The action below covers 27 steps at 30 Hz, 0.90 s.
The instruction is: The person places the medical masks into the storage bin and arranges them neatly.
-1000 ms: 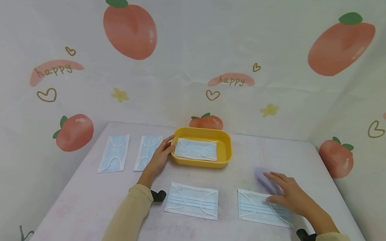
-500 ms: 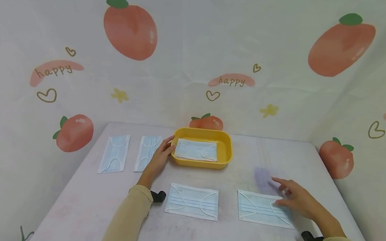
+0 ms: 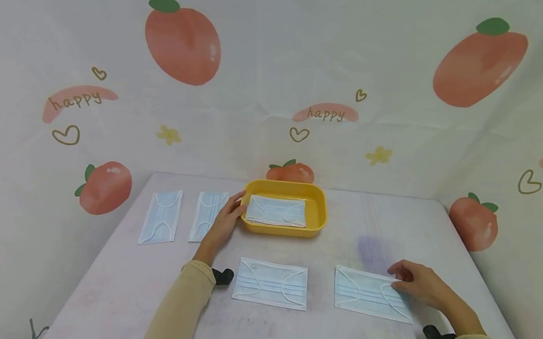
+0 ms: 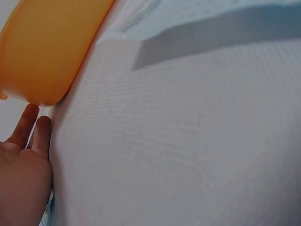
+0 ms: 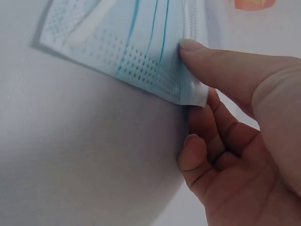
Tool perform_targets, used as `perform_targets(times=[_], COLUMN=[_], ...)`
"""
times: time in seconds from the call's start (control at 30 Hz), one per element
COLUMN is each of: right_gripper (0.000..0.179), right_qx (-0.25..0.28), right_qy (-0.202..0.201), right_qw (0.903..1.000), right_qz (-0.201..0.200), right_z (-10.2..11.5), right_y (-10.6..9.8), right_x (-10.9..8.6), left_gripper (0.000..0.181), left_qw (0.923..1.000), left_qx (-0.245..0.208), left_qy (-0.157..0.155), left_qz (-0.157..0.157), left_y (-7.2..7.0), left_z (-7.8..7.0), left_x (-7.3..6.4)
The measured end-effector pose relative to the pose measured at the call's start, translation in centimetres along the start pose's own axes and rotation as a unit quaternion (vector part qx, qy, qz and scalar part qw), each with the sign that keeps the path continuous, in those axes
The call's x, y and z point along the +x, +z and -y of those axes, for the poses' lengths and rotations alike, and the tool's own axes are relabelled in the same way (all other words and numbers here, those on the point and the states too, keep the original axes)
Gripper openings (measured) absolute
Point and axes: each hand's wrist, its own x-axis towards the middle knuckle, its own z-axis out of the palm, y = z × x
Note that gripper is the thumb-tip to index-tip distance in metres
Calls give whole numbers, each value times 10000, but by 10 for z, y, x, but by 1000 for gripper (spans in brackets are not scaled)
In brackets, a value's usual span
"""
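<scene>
My right hand [image 3: 420,285] pinches the far right corner of a light blue pleated face mask [image 3: 366,294]. In the right wrist view the thumb [image 5: 216,61] lies on top of the mask, with curled fingers under its edge, which is slightly raised. My left hand [image 3: 223,223] rests against the left side of a yellow tray [image 3: 281,231], its fingers [image 4: 41,132] fairly straight and touching the tray wall. Inside the tray lies a small stack of face masks [image 3: 275,211], towards the left.
Another face mask [image 3: 270,283] lies flat in front of the tray. Two more stand lengthwise on the left: an outer mask [image 3: 160,217] and an inner mask [image 3: 203,214], partly covered by my left hand. A printed cloth backdrop [image 3: 258,85] rises behind the table.
My right hand has moved back to the right along the mask, curled its fingers and pinched the corner, and the mask has shifted slightly. My left hand and the tray have stayed put.
</scene>
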Motion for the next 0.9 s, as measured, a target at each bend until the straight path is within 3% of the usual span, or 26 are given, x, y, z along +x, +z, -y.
perform_targets(times=[0.2, 0.3, 0.47, 0.57, 0.67, 0.9], right_gripper=[18, 22, 36, 43, 46, 50], right_qx=[175, 329, 918, 1472, 2137, 3135], right_qy=[-23, -102, 308, 601, 818, 795], right_qw=[9998, 9994, 9953, 9872, 9733, 9461], right_qz=[106, 69, -5, 93, 179, 141], right_z=[-2, -2, -3, -3, -3, -5], right_y=[-3, -6, -7, -6, -3, 2], right_x=[-2, -4, -5, -4, -3, 2], left_gripper=[47, 47, 47, 47, 47, 47], left_qw=[10000, 10000, 10000, 10000, 10000, 9999], left_qx=[-2, -18, 8, 5, 3, 1], left_qy=[35, 71, 75, 64, 74, 118], left_qz=[-23, -43, -44, -38, -45, -39], left_y=[0, 0, 0, 0, 0, 0], left_z=[0, 0, -1, 0, 0, 0], left_x=[0, 0, 0, 1, 1, 1])
